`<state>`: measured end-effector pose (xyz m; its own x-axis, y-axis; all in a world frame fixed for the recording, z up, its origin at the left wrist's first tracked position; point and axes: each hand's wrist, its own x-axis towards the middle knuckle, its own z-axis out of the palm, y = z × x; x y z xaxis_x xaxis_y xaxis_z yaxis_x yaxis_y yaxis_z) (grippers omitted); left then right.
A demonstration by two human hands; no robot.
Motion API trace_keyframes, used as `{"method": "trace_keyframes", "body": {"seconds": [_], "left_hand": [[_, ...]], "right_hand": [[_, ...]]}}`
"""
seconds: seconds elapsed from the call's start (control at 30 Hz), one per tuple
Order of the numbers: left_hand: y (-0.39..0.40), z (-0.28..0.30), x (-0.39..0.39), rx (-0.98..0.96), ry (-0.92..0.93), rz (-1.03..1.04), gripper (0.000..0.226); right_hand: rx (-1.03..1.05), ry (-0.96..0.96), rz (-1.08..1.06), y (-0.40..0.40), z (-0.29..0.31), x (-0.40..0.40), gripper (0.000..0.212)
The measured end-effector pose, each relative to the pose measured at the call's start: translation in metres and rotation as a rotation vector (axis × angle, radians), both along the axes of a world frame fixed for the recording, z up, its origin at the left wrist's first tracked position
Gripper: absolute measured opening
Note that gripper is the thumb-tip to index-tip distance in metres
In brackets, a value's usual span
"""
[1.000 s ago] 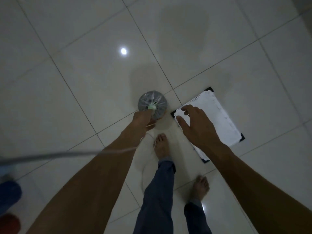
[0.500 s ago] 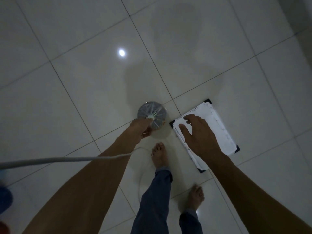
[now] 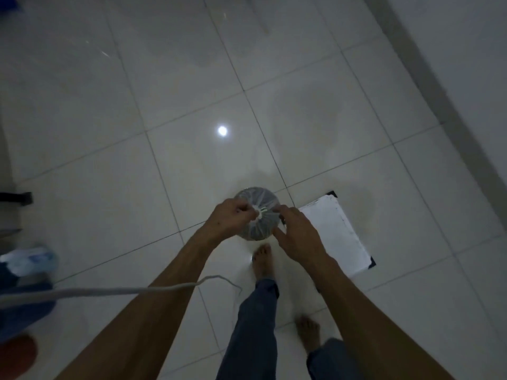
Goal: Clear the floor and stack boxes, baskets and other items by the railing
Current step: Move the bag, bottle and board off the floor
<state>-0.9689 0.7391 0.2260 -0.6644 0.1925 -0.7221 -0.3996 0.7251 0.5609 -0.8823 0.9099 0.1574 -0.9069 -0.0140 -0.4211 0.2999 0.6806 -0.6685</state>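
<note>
Grey, round bag of clear plastic, tied at its top with a white knot, up off the tiled floor between both hands, above and just beyond the bare left foot. Left hand curled at the knot, fingers pinching the gathered plastic there. Right hand at the bag's right side, fingers bent against the plastic; whether gripping or only touching, cannot tell. Just right of the bag, flat on the floor: white board with black corners, partly hidden under the right forearm. White cord across the left forearm, running from the frame's left edge to a thin loop near the trouser leg. Right foot nearer, also bare. At far left, blurred: blue and white stuff, something dark blue below it, an orange-red shape at the bottom corner, a dark bar higher up. Pale wall with a grey base strip along the upper right. Small bright light spot reflected in a tile beyond the bag.
</note>
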Motion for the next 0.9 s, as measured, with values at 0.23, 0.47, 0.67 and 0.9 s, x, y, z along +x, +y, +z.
{"method": "trace_keyframes", "body": {"seconds": [0.23,0.47,0.67,0.9], "left_hand": [[-0.016,0.159,0.066,0.261,0.133,0.162,0.017],[-0.007,0.293,0.153,0.445,0.316,0.212,0.032],[-0.008,0.362,0.225,0.593,0.453,0.376,0.024],[-0.072,0.390,0.311,0.514,0.559,0.655,0.031]], "right_hand": [[-0.201,0.038,0.005,-0.016,0.097,0.043,0.061],[-0.135,0.433,0.142,0.011,0.206,0.096,0.040],[-0.072,0.568,0.311,0.011,0.298,0.149,0.027],[-0.205,0.536,0.446,-0.025,0.359,0.201,0.026]]}}
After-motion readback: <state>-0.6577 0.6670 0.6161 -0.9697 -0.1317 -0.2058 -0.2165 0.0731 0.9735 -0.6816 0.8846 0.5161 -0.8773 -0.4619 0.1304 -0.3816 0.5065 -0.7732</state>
